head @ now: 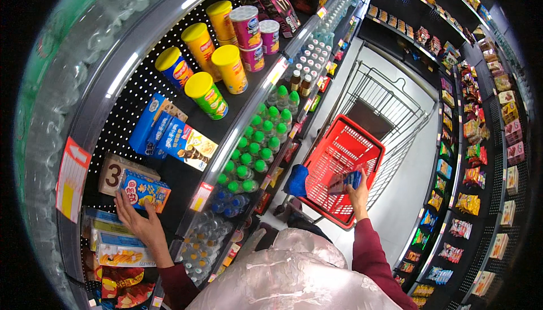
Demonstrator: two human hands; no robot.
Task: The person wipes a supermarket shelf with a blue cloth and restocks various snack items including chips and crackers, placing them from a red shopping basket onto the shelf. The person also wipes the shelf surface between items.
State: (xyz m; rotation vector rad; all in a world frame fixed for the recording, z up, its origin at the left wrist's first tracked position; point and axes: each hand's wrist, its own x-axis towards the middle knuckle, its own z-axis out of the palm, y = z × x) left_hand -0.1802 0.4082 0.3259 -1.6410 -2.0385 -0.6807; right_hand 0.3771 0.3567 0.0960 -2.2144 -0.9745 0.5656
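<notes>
My left hand grips a small blue snack box on the shelf, fingers along its left edge and thumb across its front. Behind that box stands a brown carton marked with a large digit. Over the red plastic shopping basket, my right hand holds a dark blue package; its far side blends into the basket's interior. The basket sits on a wire shopping cart, and a blue cloth-like bundle rests at its left rim.
Snack canisters and blue wafer boxes stand farther along the shelf. Below are green-capped bottles. Flat biscuit boxes lie nearest me. Across the aisle, another shelf holds snack bags.
</notes>
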